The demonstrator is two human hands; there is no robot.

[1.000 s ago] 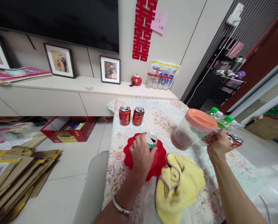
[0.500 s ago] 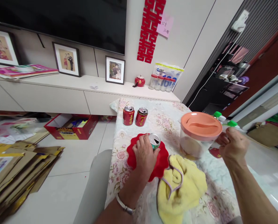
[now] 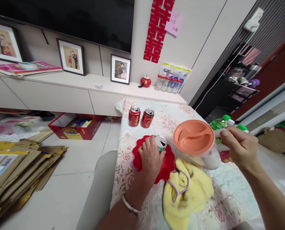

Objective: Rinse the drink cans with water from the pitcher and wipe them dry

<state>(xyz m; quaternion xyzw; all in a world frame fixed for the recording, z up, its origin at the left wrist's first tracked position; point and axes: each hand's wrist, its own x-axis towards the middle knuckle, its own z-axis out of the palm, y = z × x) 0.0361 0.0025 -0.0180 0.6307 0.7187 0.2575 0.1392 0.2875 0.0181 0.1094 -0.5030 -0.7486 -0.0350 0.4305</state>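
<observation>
Evenly bright indoor light, glossy glare, wide-angle edge stretching

Yellow towel point(image 3: 192, 191), purple edging

The pitcher lid point(image 3: 193, 137) is showing smooth orange plastic; 2 red cans point(image 3: 134, 117) are gleaming like glossy metal.

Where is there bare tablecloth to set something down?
The tablecloth is bare beyond the lidded pitcher, right of the red cans; a narrower strip runs left of the scalloped red plate. Crowded: the plate, where the left hand grips a can, and the yellow towel beside it.
</observation>
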